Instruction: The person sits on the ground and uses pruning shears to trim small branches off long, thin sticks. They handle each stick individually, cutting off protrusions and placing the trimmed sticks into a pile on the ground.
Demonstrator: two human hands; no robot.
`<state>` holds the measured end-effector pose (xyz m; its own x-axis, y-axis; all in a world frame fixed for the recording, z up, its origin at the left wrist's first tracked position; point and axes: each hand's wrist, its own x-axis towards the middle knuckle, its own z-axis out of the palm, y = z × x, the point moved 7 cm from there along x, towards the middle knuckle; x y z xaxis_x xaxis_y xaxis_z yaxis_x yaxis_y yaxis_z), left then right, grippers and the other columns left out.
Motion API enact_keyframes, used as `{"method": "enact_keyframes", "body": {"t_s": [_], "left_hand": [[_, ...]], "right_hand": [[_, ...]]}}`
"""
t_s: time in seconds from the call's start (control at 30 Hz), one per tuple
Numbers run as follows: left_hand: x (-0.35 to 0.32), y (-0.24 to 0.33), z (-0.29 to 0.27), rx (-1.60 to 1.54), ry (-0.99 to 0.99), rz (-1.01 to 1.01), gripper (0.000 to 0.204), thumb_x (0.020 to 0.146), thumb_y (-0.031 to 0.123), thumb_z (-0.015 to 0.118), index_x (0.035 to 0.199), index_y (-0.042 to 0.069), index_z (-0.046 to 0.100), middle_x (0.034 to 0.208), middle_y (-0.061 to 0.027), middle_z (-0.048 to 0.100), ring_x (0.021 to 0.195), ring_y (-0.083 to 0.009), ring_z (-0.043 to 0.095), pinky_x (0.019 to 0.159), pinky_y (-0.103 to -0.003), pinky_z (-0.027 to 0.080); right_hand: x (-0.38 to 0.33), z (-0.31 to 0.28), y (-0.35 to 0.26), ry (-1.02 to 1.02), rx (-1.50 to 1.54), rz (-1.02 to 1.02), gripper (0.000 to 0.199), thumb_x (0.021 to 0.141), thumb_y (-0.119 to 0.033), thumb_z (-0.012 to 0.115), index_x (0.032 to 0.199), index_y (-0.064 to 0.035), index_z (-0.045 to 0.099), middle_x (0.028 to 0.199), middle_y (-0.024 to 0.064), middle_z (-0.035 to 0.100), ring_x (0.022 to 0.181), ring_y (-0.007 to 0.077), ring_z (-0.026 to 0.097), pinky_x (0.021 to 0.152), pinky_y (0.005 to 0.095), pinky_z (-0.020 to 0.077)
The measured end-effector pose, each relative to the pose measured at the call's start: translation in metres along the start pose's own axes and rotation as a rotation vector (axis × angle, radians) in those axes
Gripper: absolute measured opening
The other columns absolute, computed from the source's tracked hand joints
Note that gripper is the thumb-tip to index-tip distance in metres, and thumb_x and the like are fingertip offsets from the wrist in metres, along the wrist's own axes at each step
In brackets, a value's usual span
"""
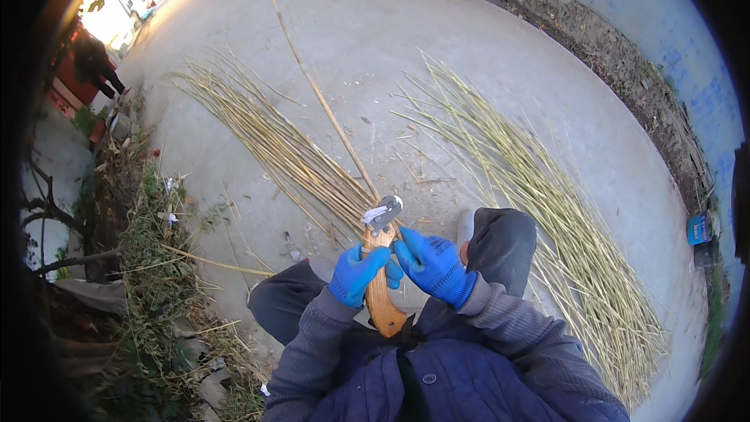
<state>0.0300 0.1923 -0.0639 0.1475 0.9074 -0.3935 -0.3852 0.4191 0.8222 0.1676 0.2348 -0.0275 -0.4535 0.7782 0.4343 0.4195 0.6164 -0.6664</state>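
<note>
My left hand point(359, 275), in a blue glove, is closed round a tool's curved wooden handle point(381, 297). The tool has a grey metal head point(382, 214) with a whitish top. Its butt end points down toward my lap. My right hand point(434, 266), also gloved in blue, is closed beside the handle just below the metal head. A long tan stalk point(326, 109) runs from far ahead down to the right side of the tool, its near end at my right fingers. The glove and the tool hide the stalk's very end.
A bundle of tan stalks point(273, 141) lies ahead on the left on the concrete ground point(484, 23). Greener stalks point(562, 227) spread along my right. Weeds point(156, 266) line the left edge. A blue tub point(698, 229) stands far right; a person point(95, 62) stands far left.
</note>
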Motion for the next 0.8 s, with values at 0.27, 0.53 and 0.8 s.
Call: {"method": "enact_keyframes", "body": {"t_s": [0.27,0.53,0.8], "left_hand": [[0.047,0.103,-0.133,-0.197,0.48,0.246,0.041,0.088,0.028,0.07,0.118,0.001,0.062,0.089,-0.0043,0.065,0.075,-0.0153,0.062,0.066,-0.028,0.052],[0.066,0.115,-0.169,-0.09,0.44,0.269,0.047,0.092,0.026,0.066,0.129,0.0,0.055,0.108,-0.0086,0.067,0.085,-0.0152,0.062,0.071,-0.029,0.055],[0.048,0.03,-0.047,-0.139,0.282,0.12,0.046,0.092,0.027,0.067,0.126,-0.004,0.058,0.099,-0.0123,0.068,0.076,-0.0202,0.065,0.065,-0.033,0.058]], "right_hand": [[-0.072,-0.061,-0.038,-0.339,-0.248,-0.252,0.02,0.087,-0.018,0.066,0.1,-0.0051,0.057,0.056,0.0058,0.052,0.046,0.0249,0.054,0.044,0.0381,0.0399],[-0.129,-0.148,-0.005,-0.585,-0.191,0.173,0.038,0.089,-0.02,0.065,0.124,-0.0051,0.058,0.07,0.0132,0.064,0.057,0.0293,0.063,0.054,0.0385,0.0501],[0.025,-0.008,0.032,-0.45,0.219,0.323,0.034,0.095,-0.022,0.06,0.125,-0.0072,0.058,0.073,0.0155,0.067,0.064,0.031,0.068,0.061,0.0403,0.0536]]}}
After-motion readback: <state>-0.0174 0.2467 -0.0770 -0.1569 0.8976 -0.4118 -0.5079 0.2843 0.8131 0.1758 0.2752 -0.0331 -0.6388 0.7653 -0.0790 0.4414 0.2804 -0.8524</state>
